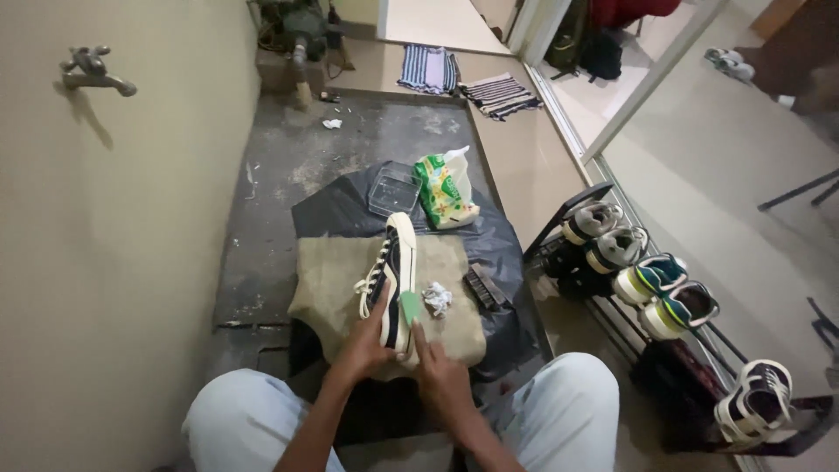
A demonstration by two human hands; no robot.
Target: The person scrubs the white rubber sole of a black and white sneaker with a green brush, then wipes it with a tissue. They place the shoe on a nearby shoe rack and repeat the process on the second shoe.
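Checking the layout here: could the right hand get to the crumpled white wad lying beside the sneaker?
Probably yes. The crumpled white wad lies bare on the tan cloth, just ahead of the right hand, with nothing between them. That hand holds a small green piece against the black-and-white sneaker, though.

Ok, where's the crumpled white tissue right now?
In the head view, the crumpled white tissue lies on the tan cloth, just right of the sneaker and left of the dark brush.

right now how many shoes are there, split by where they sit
On the cloth, held by the left hand: 1 dark sneaker
On the rack: 5 shoes
Total: 6
The right hand presses a green pad to the sneaker.
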